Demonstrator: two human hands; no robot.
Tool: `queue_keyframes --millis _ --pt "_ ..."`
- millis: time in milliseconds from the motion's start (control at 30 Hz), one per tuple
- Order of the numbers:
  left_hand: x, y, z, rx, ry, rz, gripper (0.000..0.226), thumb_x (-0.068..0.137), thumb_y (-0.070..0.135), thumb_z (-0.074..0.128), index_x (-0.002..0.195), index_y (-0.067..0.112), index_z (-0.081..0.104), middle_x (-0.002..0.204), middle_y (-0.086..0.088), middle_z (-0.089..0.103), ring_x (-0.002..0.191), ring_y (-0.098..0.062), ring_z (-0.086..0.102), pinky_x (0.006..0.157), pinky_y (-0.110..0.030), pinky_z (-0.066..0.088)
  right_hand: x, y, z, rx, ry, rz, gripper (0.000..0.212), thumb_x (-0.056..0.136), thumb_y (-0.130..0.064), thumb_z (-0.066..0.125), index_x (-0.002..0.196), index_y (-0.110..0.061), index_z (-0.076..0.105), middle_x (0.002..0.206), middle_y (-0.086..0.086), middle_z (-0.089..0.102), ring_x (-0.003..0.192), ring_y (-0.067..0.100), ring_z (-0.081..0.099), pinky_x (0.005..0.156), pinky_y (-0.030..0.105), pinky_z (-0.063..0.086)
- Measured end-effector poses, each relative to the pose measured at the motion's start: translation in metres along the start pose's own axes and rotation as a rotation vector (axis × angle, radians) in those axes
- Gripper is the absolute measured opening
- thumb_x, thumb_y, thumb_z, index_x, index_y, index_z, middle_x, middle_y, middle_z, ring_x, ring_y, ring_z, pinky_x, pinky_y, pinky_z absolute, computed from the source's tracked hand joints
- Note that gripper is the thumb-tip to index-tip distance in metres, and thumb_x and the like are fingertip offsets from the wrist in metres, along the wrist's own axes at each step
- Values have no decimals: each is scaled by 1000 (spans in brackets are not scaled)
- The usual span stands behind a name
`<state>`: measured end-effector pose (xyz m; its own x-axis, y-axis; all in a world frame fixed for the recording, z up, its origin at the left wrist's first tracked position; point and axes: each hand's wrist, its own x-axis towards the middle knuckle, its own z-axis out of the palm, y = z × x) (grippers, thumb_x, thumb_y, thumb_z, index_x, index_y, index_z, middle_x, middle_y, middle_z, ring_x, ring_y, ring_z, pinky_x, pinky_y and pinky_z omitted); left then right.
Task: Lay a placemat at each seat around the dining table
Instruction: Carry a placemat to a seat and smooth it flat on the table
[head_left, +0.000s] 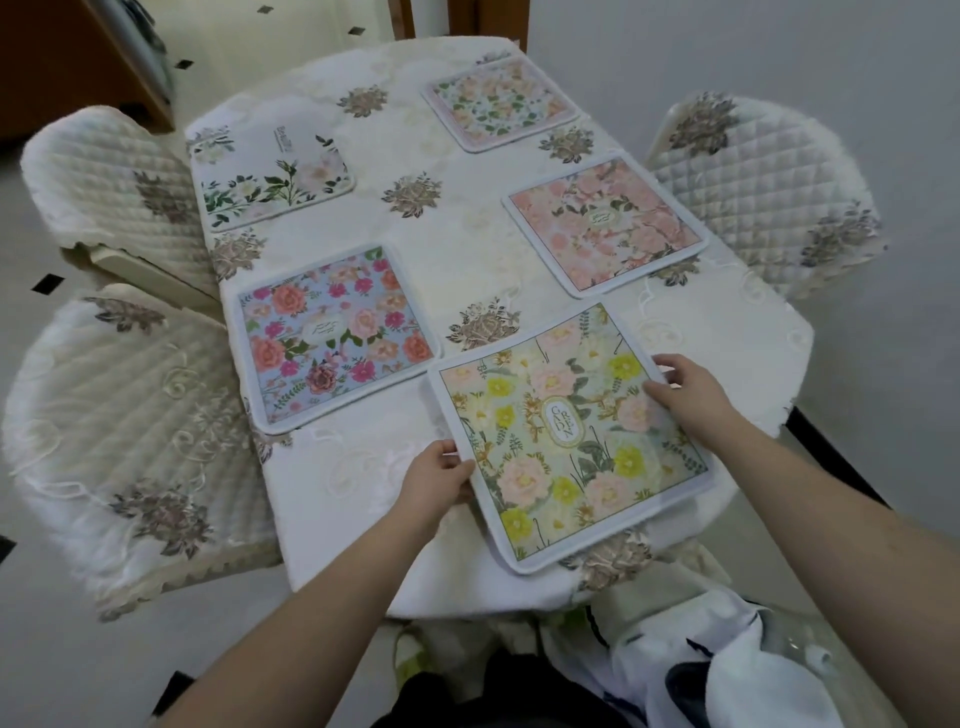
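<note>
On the near end of the dining table (467, 249), which is draped in a cream embroidered cloth with brownish flower motifs, lies a square placemat printed with yellow and pale pink flowers on a green ground (569, 441), an oval label at its middle. It sits slightly turned against the table's edge, its near corner close to the rim. The left hand (439, 480) grips the mat's left edge, thumb on top and fingers curled beneath. The right hand (685, 392) holds the right edge near the far corner, fingers bent over the border and thumb resting on the printed face.

Four more mats lie flat on the cloth. Just beside the held mat, to the left, is a blue placemat with red, pink and orange blooms (335, 338); their corners nearly meet. Beyond it, on the far left, is a white placemat with green leaves and pale blossoms (270, 179). On the right side lies a pink blossom placemat with a small oval label (605, 226), and further back a smaller-looking pale placemat with scattered peach flowers (498, 104).

Quilted cream chair covers with embroidered flowers stand around the table: two chairs on the left (119, 176) (135, 441) and one on the right (763, 192). White cloth with dark patches (727, 665) lies bunched at the lower right.
</note>
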<state>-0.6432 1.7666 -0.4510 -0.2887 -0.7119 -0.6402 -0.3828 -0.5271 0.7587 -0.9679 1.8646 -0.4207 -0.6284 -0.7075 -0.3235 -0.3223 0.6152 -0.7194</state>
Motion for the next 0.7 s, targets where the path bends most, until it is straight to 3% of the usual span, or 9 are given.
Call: queue_keyframes --millis 167,333,400,500,700 --pt "7 -3 19 15 50 -38 13 94 -2 61 100 9 63 98 -14 68 94 -32 70 78 -42 61 17 20 -3 5 10 10 35 95 -18 62 130 -16 57 104 6 62 98 24 59 79 28 39" --pt "11 -6 20 262 110 43 14 88 4 71 97 14 66 91 -4 72 87 -24 72 85 -40 59 26 32 4 -5 15 13 34 98 -11 55 132 -15 60 110 9 61 103 24 59 83 28 40" --pt "11 -6 21 313 127 63 17 87 6 73 99 17 66 88 0 71 84 -19 71 81 -35 58 28 35 5 13 35 23 34 97 -11 57 131 -15 61 109 6 59 99 22 58 87 31 44" --pt "9 -5 19 380 151 109 30 86 12 75 110 22 60 88 2 69 76 -8 67 62 -18 49 28 41 7 16 72 16 32 94 -12 62 126 -15 65 104 4 62 94 21 60 93 38 49" --pt "10 -10 18 400 157 128 31 88 20 73 114 26 57 85 3 68 71 -11 69 62 -23 51 28 50 5 119 130 -15 28 89 -12 69 116 -13 68 100 3 68 87 15 62 81 21 44"
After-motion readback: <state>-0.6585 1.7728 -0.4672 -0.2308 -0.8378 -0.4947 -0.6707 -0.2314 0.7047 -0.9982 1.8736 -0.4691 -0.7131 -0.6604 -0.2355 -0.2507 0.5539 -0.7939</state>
